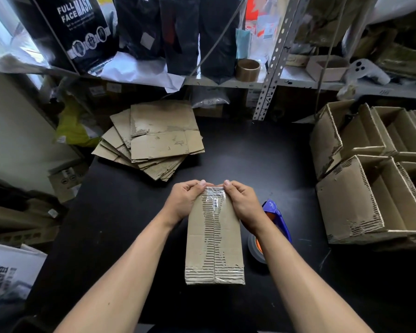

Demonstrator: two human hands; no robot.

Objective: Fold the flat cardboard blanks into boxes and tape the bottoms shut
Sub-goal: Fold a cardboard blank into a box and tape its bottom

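Note:
A folded cardboard box [214,239] stands on the black table, bottom side up, with a strip of clear tape running down its middle seam. My left hand [185,200] grips the far left corner of the box, thumb on the tape's far end. My right hand [243,203] grips the far right corner in the same way, thumb at the top edge. A blue tape dispenser [276,217] lies just right of the box, partly behind my right wrist. A fanned pile of flat cardboard blanks [154,140] lies at the back left of the table.
Several assembled open boxes [370,176] are stacked at the right edge of the table. A metal shelf [226,81] behind holds black packages, a brown tape roll [247,69] and a white gun-shaped tool [365,70]. Boxes and bags crowd the floor at left.

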